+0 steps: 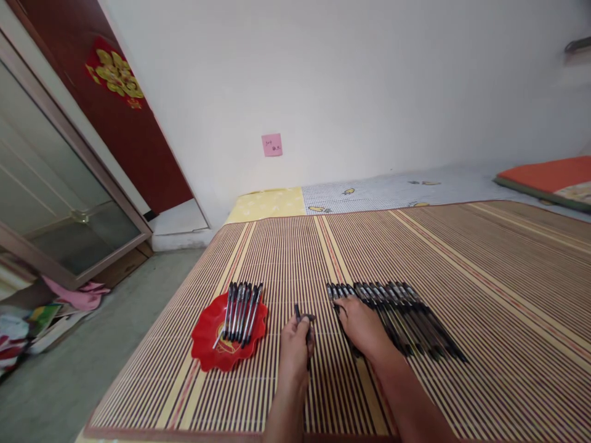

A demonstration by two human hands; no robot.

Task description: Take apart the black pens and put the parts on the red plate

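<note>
My left hand is closed around a black pen, whose dark end pokes up above the fingers. Another short dark piece juts to the right by the thumb; whether it belongs to the same pen I cannot tell. To the right, my right hand has its fingertips closed on the leftmost pen of a row of black pens lying side by side on the striped mat. My palm and wrist hide part of that row. Left of both hands, several clear-barrelled pens rest across a red scalloped plate.
The mat covers a bed, with yellow and checked bedding along the wall. A folded orange cloth lies at the far right. A pink note is on the wall. Left of the bed are the floor and a glass-panelled door.
</note>
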